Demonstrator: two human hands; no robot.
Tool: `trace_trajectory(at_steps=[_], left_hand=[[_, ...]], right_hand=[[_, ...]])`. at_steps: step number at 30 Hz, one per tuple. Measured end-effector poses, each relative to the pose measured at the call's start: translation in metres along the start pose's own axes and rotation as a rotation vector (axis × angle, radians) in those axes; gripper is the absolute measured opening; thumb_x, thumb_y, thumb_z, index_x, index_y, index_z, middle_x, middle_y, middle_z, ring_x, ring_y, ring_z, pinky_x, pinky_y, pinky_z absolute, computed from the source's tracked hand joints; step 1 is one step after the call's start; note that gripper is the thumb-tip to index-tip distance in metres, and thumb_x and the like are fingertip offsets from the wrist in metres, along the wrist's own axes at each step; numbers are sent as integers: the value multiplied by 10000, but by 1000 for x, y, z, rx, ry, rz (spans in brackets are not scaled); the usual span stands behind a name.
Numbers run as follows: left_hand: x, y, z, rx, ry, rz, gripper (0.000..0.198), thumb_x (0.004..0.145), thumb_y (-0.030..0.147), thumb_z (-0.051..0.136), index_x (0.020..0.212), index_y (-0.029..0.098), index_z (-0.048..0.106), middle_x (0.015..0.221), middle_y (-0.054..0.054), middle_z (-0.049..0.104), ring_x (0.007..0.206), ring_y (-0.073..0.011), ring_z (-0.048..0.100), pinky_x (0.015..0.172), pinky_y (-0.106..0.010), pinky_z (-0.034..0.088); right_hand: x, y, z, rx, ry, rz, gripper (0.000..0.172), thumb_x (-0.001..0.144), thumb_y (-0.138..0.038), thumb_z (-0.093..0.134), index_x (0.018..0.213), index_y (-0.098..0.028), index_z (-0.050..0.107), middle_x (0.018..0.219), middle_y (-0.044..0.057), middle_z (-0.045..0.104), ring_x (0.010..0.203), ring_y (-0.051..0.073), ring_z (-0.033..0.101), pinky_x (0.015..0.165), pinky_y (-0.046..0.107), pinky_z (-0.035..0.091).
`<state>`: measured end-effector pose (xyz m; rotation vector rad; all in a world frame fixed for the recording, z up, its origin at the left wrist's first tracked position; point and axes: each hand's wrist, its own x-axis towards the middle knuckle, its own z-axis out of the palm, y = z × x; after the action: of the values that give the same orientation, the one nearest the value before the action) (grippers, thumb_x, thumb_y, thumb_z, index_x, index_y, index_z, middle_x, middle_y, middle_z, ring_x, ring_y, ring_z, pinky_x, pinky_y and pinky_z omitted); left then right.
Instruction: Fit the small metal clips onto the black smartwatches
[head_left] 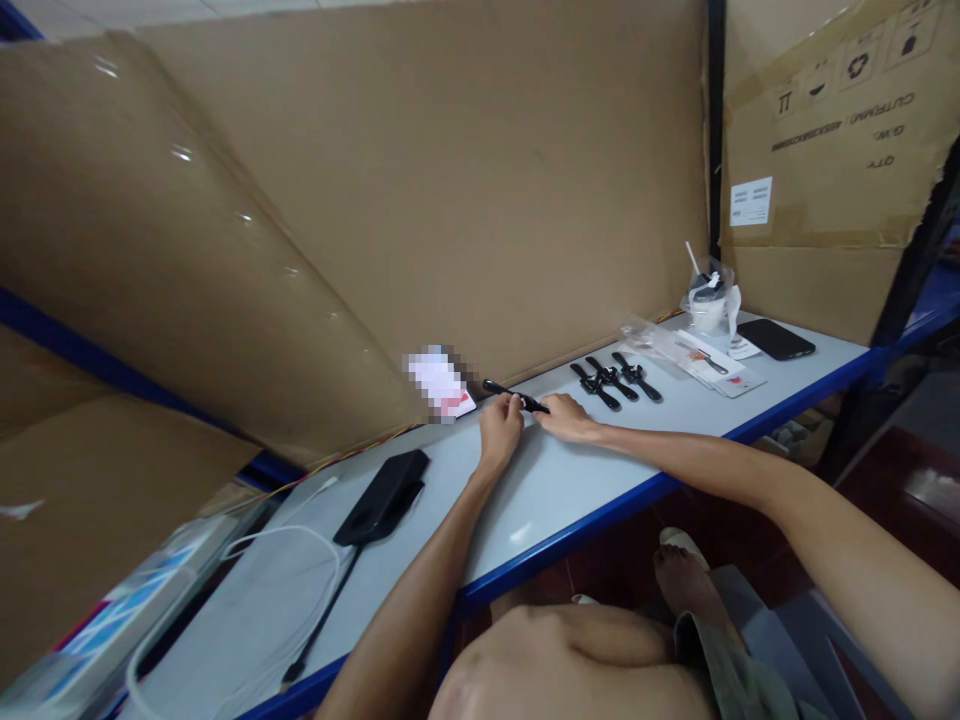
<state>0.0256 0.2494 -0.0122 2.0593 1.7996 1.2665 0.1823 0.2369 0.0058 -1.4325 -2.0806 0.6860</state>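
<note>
A slim black tool [496,387] lies between both hands just above the table, its far end sticking out to the left. My left hand [499,428] is closed on the middle of it, thumb and fingers pinched together. At its near end, my right hand [568,418] grips it with bent fingers, which partly hide it. The exact kind of tool is too small to tell. To the right, several similar black tools [616,378] rest side by side, each long and narrow with a wider piece at the middle.
A lit phone [441,385] leans against the cardboard wall [465,200]. A black device with a cable [384,497] and a white cord [300,530] lie left. On the right are printed packages [709,362], a bagged cup [707,305] and a dark phone [776,339]. The table's blue edge [555,541] runs in front.
</note>
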Motion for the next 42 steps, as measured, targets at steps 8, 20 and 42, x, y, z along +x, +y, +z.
trace_trajectory(at_steps=[8, 20, 42], left_hand=[[-9, 7, -8, 253, 31, 103, 156, 1007, 287, 446, 1062, 220, 575, 741, -18, 650, 635, -182, 584, 610, -264, 320], [-10, 17, -20, 517, -45, 164, 250, 995, 432, 549, 1108, 221, 619, 788, -46, 702, 710, -226, 636, 585, -281, 254], [-9, 9, -10, 206, 32, 137, 144, 980, 292, 476, 1015, 215, 592, 691, -9, 626, 611, -181, 575, 594, -266, 322]], right_hand=[[2, 0, 0, 17, 11, 10, 289, 981, -282, 525, 1109, -164, 755, 1107, 118, 770, 1043, 252, 691, 778, 253, 445], [1, -1, -2, 15, 15, 20, 328, 996, -330, 505, 1119, -172, 765, 1140, 125, 766, 1061, 255, 692, 794, 251, 452], [2, -1, -2, 30, 2, 38, 293, 973, -307, 540, 1101, -166, 763, 1117, 117, 768, 1036, 264, 696, 776, 253, 463]])
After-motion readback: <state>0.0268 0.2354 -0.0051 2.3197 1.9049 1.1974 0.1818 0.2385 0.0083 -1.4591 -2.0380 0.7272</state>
